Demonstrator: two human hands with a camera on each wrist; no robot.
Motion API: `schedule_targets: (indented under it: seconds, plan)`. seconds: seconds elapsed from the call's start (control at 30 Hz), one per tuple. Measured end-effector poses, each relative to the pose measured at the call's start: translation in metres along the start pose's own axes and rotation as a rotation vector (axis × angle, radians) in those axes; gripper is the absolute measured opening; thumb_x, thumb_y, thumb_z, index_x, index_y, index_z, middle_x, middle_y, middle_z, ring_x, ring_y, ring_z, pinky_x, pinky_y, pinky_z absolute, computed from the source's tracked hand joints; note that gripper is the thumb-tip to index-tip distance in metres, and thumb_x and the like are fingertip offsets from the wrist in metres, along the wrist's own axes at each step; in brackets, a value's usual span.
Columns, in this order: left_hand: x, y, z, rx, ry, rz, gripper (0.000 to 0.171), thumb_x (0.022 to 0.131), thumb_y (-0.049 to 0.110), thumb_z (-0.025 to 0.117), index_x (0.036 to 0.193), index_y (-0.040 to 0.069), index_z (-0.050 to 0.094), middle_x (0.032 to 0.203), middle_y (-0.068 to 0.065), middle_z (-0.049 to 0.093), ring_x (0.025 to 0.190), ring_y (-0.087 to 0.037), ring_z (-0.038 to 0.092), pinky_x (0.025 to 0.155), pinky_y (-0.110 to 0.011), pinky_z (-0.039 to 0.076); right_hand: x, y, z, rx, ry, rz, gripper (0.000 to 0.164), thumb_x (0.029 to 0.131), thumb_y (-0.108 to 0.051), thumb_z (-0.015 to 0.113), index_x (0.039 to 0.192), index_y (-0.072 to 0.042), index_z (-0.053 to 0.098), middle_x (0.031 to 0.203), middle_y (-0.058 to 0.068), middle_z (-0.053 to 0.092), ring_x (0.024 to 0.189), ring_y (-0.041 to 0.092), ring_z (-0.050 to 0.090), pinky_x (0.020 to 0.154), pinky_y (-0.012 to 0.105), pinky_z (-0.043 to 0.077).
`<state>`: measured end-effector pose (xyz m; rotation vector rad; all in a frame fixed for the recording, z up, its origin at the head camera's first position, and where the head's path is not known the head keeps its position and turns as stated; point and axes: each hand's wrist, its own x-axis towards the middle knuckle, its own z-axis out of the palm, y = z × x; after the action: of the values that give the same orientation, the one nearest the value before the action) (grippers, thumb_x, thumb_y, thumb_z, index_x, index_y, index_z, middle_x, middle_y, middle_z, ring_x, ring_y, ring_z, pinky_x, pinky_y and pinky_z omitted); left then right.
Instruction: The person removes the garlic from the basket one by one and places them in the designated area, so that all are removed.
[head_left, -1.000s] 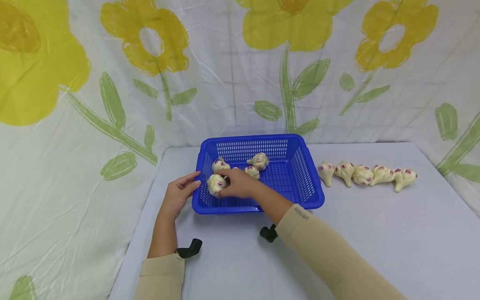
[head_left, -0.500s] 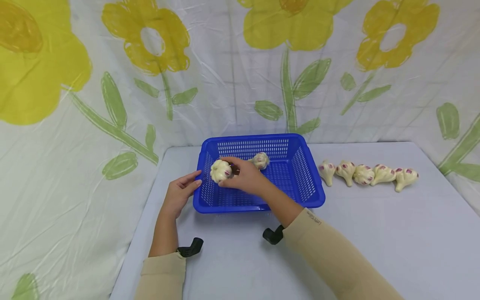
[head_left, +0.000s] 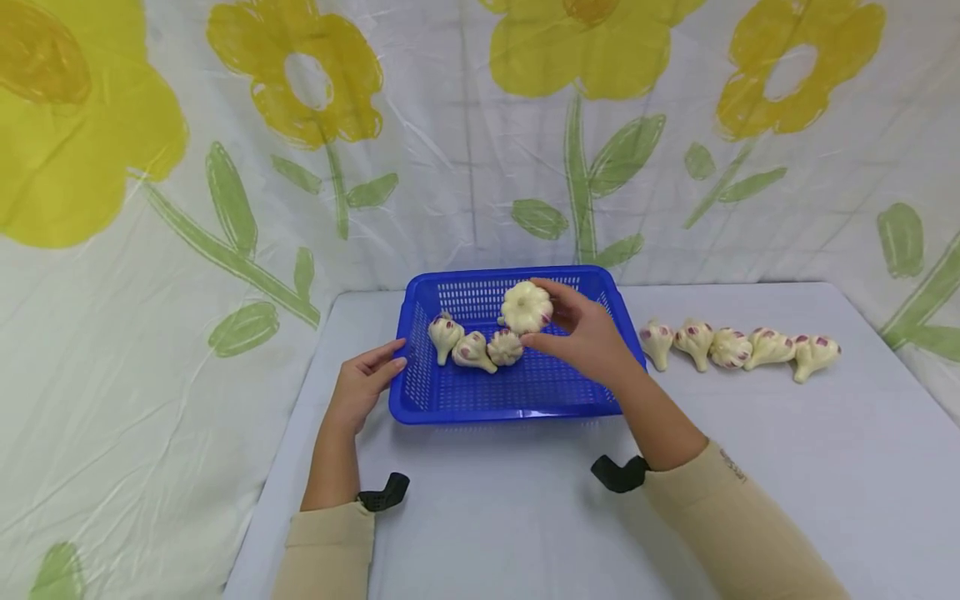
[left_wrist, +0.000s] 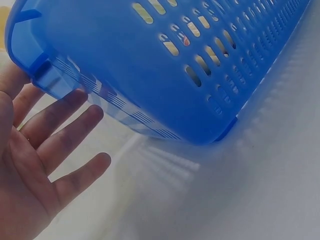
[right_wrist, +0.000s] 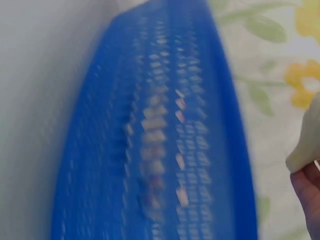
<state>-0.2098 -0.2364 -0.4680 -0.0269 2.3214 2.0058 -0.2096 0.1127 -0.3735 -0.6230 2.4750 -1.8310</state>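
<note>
My right hand holds a cream garlic bulb with purple marks above the blue basket, thumb and fingers around it. In the right wrist view, part of that bulb and some fingers show at the right edge. Below it in the basket lie garlic bulbs in a row, among them a left one, a middle one and a right one. My left hand touches the basket's left rim; in the left wrist view its fingers are mostly straight beside the basket's wall.
Right of the basket, several more garlic bulbs lie in a row on the white table. A white curtain with painted yellow flowers hangs behind. Black devices stick out from both wrists.
My right hand has lifted a garlic bulb from the basket's left part and carried it rightward, uncovering the bulbs beneath. The left hand has stayed at the rim.
</note>
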Motion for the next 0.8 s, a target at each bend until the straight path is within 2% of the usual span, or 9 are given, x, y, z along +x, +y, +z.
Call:
schedule_targets:
  seconds: [0.13, 0.2, 0.4, 0.6, 0.73, 0.8]
  plan:
    - [0.001, 0.001, 0.0, 0.002, 0.0, 0.007, 0.049, 0.093, 0.029, 0.069, 0.136, 0.008, 0.059, 0.136, -0.018, 0.06, 0.101, -0.003, 0.067, 0.084, -0.022, 0.057, -0.02, 0.002, -0.033, -0.04, 0.107, -0.049, 0.069, 0.085, -0.013, 0.078, 0.146, -0.017, 0.047, 0.137, 0.009, 0.056, 0.117, 0.01, 0.057, 0.101, 0.021, 0.048]
    - [0.001, 0.002, 0.0, -0.002, -0.002, 0.008, 0.049, 0.093, 0.028, 0.069, 0.136, 0.007, 0.059, 0.136, -0.018, 0.06, 0.101, -0.003, 0.067, 0.084, -0.022, 0.057, -0.029, 0.006, -0.049, -0.054, 0.167, -0.053, 0.069, 0.084, -0.008, 0.077, 0.146, -0.014, 0.047, 0.137, 0.012, 0.056, 0.117, 0.008, 0.057, 0.099, 0.015, 0.047]
    - [0.002, 0.002, 0.0, -0.009, 0.003, 0.012, 0.048, 0.093, 0.026, 0.069, 0.136, 0.006, 0.059, 0.135, -0.019, 0.06, 0.1, -0.003, 0.067, 0.084, -0.022, 0.057, -0.051, 0.025, -0.09, -0.121, 0.303, 0.071, 0.07, 0.086, -0.017, 0.077, 0.147, -0.021, 0.045, 0.144, 0.008, 0.053, 0.126, 0.006, 0.052, 0.098, 0.011, 0.044]
    - [0.002, -0.001, 0.0, -0.016, -0.003, 0.01, 0.048, 0.093, 0.027, 0.069, 0.136, 0.006, 0.059, 0.135, -0.019, 0.06, 0.101, -0.004, 0.067, 0.085, -0.022, 0.057, -0.068, 0.054, -0.12, -0.094, 0.346, 0.208, 0.074, 0.085, -0.019, 0.078, 0.15, -0.021, 0.042, 0.142, 0.004, 0.051, 0.119, -0.001, 0.052, 0.091, 0.005, 0.045]
    - [0.002, -0.002, 0.0, -0.01, -0.001, -0.001, 0.049, 0.093, 0.029, 0.07, 0.136, 0.008, 0.06, 0.134, -0.018, 0.061, 0.101, -0.006, 0.068, 0.085, -0.023, 0.057, -0.079, 0.073, -0.132, -0.185, 0.311, 0.316, 0.077, 0.087, -0.031, 0.076, 0.153, -0.021, 0.037, 0.146, 0.011, 0.048, 0.118, 0.001, 0.051, 0.086, 0.003, 0.045]
    - [0.001, -0.002, -0.001, -0.004, 0.002, -0.005, 0.049, 0.093, 0.029, 0.07, 0.136, 0.009, 0.06, 0.134, -0.018, 0.061, 0.102, -0.007, 0.068, 0.085, -0.023, 0.057, -0.083, 0.083, -0.135, -0.243, 0.274, 0.371, 0.08, 0.087, -0.038, 0.074, 0.154, -0.021, 0.034, 0.147, 0.015, 0.046, 0.12, 0.009, 0.05, 0.082, 0.003, 0.046]
